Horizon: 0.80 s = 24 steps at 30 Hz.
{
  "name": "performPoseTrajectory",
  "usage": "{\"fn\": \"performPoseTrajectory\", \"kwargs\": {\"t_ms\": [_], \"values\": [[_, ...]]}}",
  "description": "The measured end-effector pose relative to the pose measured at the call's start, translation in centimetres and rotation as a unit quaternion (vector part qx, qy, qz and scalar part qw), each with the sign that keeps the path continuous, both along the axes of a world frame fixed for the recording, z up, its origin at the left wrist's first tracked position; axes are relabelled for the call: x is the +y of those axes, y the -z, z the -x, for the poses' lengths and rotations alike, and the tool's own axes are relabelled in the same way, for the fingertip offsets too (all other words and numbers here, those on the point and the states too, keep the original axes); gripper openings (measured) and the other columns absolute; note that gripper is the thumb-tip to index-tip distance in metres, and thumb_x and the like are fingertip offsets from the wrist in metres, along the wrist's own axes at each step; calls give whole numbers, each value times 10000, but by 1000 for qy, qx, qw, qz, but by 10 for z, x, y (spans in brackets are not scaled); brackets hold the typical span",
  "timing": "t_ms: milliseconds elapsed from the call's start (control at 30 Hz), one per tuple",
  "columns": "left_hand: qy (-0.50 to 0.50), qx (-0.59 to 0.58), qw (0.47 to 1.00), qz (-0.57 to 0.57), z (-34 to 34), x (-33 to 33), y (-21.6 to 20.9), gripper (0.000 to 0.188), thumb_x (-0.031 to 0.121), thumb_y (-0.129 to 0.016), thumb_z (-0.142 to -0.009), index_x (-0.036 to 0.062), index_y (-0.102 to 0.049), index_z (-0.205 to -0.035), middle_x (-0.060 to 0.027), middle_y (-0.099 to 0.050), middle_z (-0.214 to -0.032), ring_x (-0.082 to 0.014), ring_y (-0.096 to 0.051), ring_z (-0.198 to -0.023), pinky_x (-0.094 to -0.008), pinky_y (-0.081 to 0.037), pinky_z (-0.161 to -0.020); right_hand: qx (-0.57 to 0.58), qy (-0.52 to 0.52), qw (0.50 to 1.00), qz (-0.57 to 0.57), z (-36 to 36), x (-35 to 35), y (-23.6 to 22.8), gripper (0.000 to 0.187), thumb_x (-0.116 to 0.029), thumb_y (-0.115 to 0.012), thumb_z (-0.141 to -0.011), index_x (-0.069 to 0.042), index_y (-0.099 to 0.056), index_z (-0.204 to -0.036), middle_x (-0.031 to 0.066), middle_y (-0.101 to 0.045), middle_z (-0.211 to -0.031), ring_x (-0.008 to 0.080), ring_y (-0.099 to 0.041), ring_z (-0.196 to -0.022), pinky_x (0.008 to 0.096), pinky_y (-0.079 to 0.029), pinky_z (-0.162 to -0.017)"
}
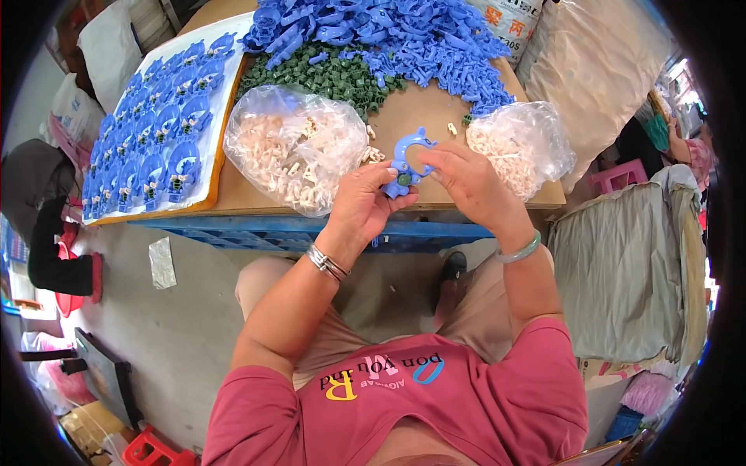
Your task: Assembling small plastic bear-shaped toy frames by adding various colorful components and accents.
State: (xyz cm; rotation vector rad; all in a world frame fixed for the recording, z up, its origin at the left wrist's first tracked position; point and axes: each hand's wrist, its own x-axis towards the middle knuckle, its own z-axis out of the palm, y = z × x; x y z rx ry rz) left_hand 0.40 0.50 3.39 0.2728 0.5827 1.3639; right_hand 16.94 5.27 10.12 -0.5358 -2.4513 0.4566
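Over the near edge of the table, my left hand (359, 200) grips the lower end of a blue plastic toy part (402, 152) with a curved, ring-like top. A small dark green piece (404, 179) sits in its lower half. The fingers of my right hand (472, 182) are pinched at the right side of the same part; whether they also hold something small is hidden. To the left of my left hand lies an open clear bag of cream-coloured small pieces (272, 147). A second clear bag of cream pieces (505, 151) is beside my right hand.
Heaps of blue parts (334, 23) and dark green pieces (311, 81) cover the table's far side. At left, a white tray (124, 97) carries rows of blue assemblies. Large sacks (598, 70) stand at right. Another person's dark sleeve (58, 260) shows at far left.
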Motion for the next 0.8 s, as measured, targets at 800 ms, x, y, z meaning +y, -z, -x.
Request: {"fn": "performPoseTrajectory", "kwargs": {"t_ms": [800], "values": [[-2,-10,1000,-15,2,0,2,208,23,-524,-809,-37,-538,-1008,-122,-593,-864,-224,-593,-725,-341,-509,-658,-32,-15,987,-159,5,2,8,281,32,-565,-645,-41,-579,-916,81,-548,-824,269,-516,-746,343,-436,-660]]}}
